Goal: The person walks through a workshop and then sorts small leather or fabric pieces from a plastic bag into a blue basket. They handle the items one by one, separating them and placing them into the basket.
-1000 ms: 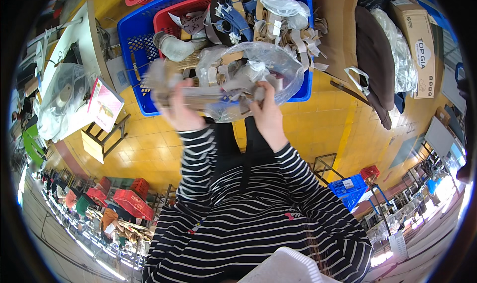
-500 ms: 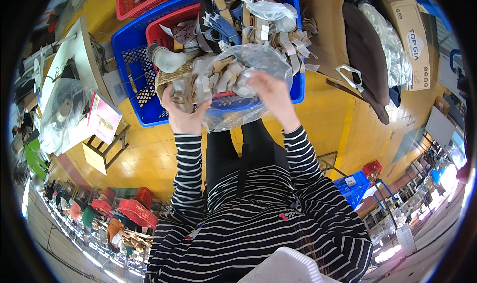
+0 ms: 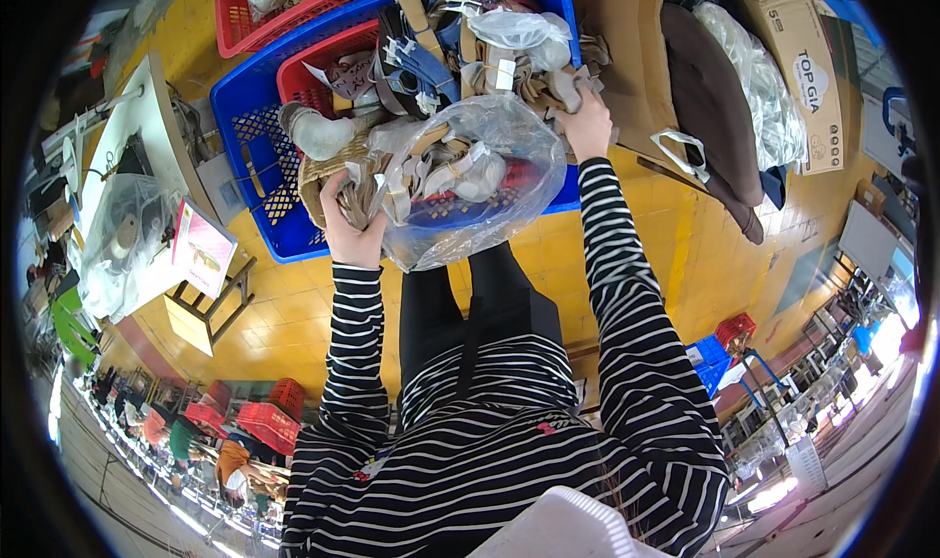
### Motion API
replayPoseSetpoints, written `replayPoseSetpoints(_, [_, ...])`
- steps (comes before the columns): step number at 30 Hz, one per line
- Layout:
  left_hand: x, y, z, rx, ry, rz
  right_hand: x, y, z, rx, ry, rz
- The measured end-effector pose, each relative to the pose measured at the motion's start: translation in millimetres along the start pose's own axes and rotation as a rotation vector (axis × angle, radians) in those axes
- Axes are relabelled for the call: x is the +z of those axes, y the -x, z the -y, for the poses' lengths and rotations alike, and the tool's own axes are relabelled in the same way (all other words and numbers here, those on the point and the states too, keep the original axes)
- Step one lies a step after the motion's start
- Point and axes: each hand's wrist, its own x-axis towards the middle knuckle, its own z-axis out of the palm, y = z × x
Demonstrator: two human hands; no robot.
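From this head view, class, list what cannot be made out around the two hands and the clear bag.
- Left hand: fingertips buried in the tan pieces, head view; grip unclear.
- Right hand: fingers hidden among tan straps.
- Clear plastic bag: its contents blurred by glare and creases.
- Blue crate: floor hidden by the pile.
- Red crate: cut off by the top edge.

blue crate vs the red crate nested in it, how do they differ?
The blue crate is larger and stands on the yellow floor; the red crate is smaller and sits inside it. The blue crate's lattice wall shows bare at its left; the red crate is mostly buried under tan pieces. Both are perforated plastic.
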Motion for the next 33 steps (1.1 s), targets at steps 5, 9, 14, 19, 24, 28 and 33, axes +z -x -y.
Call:
replayPoseSetpoints(5, [1.3,-1.4,7.2,-0.044,0.085,0.045,-46.2,28.4,2.7,0.055,-0.31,-0.082])
replayPoseSetpoints(9, [4.1,-3.8,1.3,-0.052,0.053,0.073,-82.3,52.9,13.4,0.117,-0.57,-0.039])
replayPoseSetpoints(14, [3.6,-6.9,1.4,-0.022,0.035,0.104,-132.6,80.8,31.6,0.114,-0.771,-0.081])
replayPoseSetpoints(19, [4.1,-7.4,4.1,-0.036,0.068,0.125,-205.5,116.7,57.9,0.306,-1.005,-0.308])
replayPoseSetpoints(24, [6.6,-10.5,5.5,0.068,0.05,0.08,-259.7,157.6,15.7,0.079,-0.776,-0.066])
replayPoseSetpoints(28, [7.8,-10.2,7.9,0.058,0.095,0.077,-243.9,160.3,70.3,0.099,-0.917,0.249])
replayPoseSetpoints(33, [7.5,-5.2,21.5,0.04,0.236,0.055,-140.5,118.6,133.6,-0.009,-1.037,0.741])
